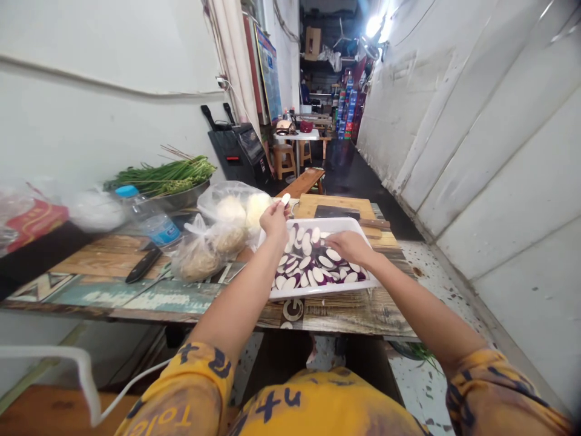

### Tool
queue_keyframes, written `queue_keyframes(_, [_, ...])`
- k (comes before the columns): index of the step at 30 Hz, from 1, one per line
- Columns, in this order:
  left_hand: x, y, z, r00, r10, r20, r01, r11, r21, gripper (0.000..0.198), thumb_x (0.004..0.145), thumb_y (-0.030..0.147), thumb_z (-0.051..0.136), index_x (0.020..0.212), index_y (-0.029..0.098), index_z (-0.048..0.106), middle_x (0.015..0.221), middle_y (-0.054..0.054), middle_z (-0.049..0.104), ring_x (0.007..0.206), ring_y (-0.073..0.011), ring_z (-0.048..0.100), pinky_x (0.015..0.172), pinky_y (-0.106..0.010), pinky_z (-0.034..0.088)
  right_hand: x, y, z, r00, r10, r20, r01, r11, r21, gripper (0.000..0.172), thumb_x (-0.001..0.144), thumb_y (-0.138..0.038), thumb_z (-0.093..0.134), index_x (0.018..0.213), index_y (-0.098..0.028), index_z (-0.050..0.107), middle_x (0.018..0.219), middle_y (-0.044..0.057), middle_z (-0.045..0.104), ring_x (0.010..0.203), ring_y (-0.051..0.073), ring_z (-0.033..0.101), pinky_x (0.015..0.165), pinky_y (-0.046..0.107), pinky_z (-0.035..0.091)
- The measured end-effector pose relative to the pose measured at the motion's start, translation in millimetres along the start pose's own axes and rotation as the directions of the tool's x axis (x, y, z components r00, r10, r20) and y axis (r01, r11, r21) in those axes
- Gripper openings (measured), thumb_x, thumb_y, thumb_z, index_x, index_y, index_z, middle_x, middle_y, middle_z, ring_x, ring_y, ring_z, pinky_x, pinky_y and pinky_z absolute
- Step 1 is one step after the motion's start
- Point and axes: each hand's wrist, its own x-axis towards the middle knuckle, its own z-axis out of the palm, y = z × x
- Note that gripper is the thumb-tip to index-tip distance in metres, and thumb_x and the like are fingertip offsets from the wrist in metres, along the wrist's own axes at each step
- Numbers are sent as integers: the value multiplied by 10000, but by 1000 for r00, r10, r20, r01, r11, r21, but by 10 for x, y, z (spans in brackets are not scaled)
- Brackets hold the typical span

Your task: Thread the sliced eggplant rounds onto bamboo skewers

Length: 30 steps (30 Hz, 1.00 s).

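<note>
A white rectangular tray (327, 293) stands on the table in front of me, filled with oval eggplant slices (318, 275) that have purple skin and pale flesh. My left hand (275, 218) is raised over the tray's far left corner, with one pale eggplant slice (285, 198) pinched between thumb and fingers. Over the right half of the tray, my right hand (350, 246) reaches down among the slices with its fingers drawn together. Its fingertips touch the pile, and whatever they grip is hidden.
Behind the tray, a cleaver (338, 212) lies on a wooden cutting board (308, 203). To the left are plastic bags (200, 257) of food, a water bottle (149, 218), a black-handled knife (143, 265) and a metal basin (186, 197) of green stalks (167, 175). A wall (512, 151) runs along the right.
</note>
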Motion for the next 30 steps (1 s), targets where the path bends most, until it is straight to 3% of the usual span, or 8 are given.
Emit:
queue_keyframes(9, [-133, 64, -18, 940, -167, 297, 111, 974, 196, 53, 720, 102, 580, 673, 125, 585, 549, 7, 575, 426, -37, 454, 418, -135, 302, 145, 251, 40, 996, 51, -79, -48, 998, 46, 299, 888, -281, 429, 783, -197, 695, 797, 47, 690, 736, 151, 579, 628, 225, 312])
queue_keyframes(11, [-251, 54, -24, 801, -253, 543, 85, 945, 315, 34, 693, 103, 613, 672, 127, 623, 504, 6, 558, 408, -48, 441, 409, -144, 298, 41, 310, -16, 961, 202, -190, -185, 977, 106, 290, 874, -271, 433, 797, -191, 701, 787, 55, 691, 734, 162, 589, 619, 231, 327])
queue_keyframes(14, [-439, -1, -28, 423, -438, 793, -105, 846, 523, 130, 617, 115, 700, 744, 143, 700, 594, -33, 641, 509, -102, 550, 502, -174, 402, -104, 327, -65, 876, 371, -308, -281, 912, 297, 266, 854, -259, 452, 852, -182, 707, 794, 48, 697, 740, 165, 604, 645, 235, 369])
queue_keyframes(16, [-511, -34, -20, 331, -474, 816, -233, 797, 557, 141, 584, 133, 728, 722, 160, 718, 672, -41, 678, 627, -140, 606, 599, -191, 445, -169, 261, -54, 855, 411, -315, -267, 871, 411, 260, 844, -271, 465, 849, -180, 709, 781, 36, 698, 733, 160, 608, 658, 234, 388])
queue_keyframes(19, [-492, -25, 5, 516, -416, 748, -253, 760, 598, 52, 615, 178, 713, 664, 161, 708, 701, -45, 683, 706, -164, 622, 648, -201, 456, -214, 79, 4, 834, 465, -297, -273, 815, 510, 266, 837, -286, 466, 857, -181, 710, 776, 29, 696, 728, 158, 605, 661, 238, 397])
queue_keyframes(22, [-397, 41, 28, 686, -490, 537, 116, 803, 585, 95, 675, 227, 692, 725, 146, 686, 769, -83, 684, 723, -177, 634, 670, -247, 484, -215, -103, 74, 820, 508, -263, -278, 756, 593, 272, 833, -287, 460, 861, -168, 704, 723, 27, 681, 669, 148, 587, 630, 235, 395])
queue_keyframes(25, [-339, 84, 45, 662, -571, 486, 480, 821, 310, 120, 761, 248, 645, 829, 150, 658, 816, -85, 680, 737, -172, 642, 722, -303, 515, -196, -218, 144, 850, 475, -228, -237, 732, 639, 267, 833, -282, 461, 832, -158, 697, 704, 24, 671, 639, 136, 575, 608, 227, 390])
queue_keyframes(30, [-353, 12, 79, 720, -563, 405, 571, 813, 115, 37, 807, 109, 577, 822, 121, 609, 702, -41, 652, 591, -131, 614, 600, -275, 519, -183, -274, 245, 881, 434, -190, -259, 777, 574, 229, 828, -259, 480, 862, -193, 696, 787, 23, 692, 728, 146, 597, 667, 234, 404])
